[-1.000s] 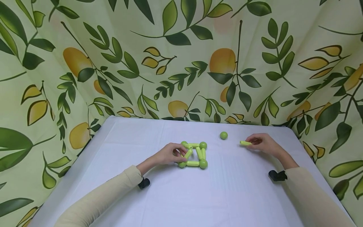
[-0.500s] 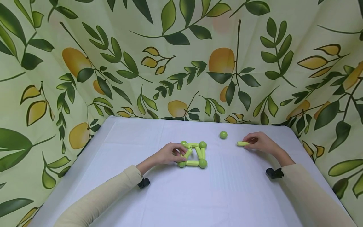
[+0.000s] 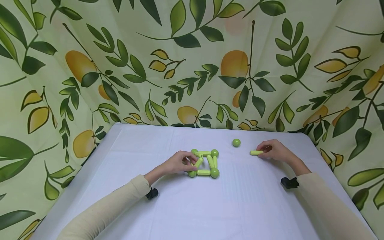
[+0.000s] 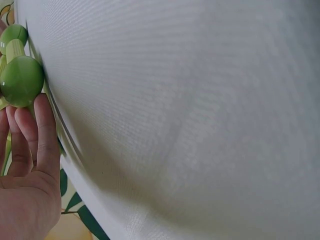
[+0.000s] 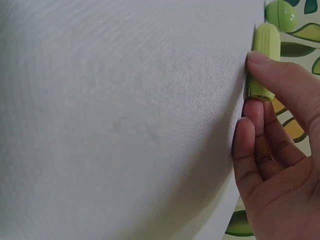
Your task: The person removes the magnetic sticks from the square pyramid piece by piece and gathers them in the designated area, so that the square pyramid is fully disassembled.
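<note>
A square frame of light-green magnetic rods and darker green balls (image 3: 204,172) lies on the table. My left hand (image 3: 179,162) grips its left side, with thumb and fingers about a slanting rod (image 3: 199,162); another rod (image 3: 210,162) leans inward on the right. In the left wrist view a ball (image 4: 22,81) of the frame sits just above the fingertips (image 4: 43,107). To the right, my right hand (image 3: 274,150) pinches a loose light-green rod (image 3: 256,153) low over the table. The right wrist view shows the thumb pressed on this rod (image 5: 266,42).
A loose green ball (image 3: 236,142) rests behind and between the hands, a little left of the loose rod. The white-covered table (image 3: 234,206) ends at a leaf-patterned curtain (image 3: 204,110). A black wrist camera hangs under each forearm.
My right hand has shifted slightly left with the loose rod, nearer the loose ball, and has almost stopped over the last half second. The left hand and the frame stay put.
</note>
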A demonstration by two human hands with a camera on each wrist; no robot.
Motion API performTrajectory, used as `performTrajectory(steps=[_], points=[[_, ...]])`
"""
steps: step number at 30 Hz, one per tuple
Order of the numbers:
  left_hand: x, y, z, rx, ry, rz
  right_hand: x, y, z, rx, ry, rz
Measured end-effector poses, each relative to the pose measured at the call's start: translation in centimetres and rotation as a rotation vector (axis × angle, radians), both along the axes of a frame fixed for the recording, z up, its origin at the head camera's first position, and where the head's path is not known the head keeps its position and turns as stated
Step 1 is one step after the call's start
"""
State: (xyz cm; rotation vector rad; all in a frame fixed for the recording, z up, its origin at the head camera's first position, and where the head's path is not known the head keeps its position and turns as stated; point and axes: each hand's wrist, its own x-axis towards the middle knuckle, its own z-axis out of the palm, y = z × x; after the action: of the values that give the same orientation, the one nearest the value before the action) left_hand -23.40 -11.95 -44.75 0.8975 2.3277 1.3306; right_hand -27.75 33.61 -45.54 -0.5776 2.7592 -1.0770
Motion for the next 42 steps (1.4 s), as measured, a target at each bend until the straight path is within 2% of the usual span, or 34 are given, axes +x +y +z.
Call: performTrajectory(steps=[13,24,29,35,42], points=[[0.1,0.1,-0.2,0.024,0.011,0.007,0.3,-0.1,0.1,0.005,-0.02,-0.01],[0.0,0.2,-0.2,0.004,0.017,0.004,0.7,0.0,0.5,-0.021,-0.017,-0.008],[-0.1,0.1,-0.3,0.005,0.02,0.001,0.6,0.4,0.8,-0.013,0.007,-0.014],[-0.1,0.1,-0.3,0.019,0.02,0.0,0.7,0.7,1.4,-0.053,0.027,-0.041],[-0.1,0.1,-0.2,0.004,0.018,0.0,1.1,-0.4,2.3,-0.1,0.062,-0.019]])
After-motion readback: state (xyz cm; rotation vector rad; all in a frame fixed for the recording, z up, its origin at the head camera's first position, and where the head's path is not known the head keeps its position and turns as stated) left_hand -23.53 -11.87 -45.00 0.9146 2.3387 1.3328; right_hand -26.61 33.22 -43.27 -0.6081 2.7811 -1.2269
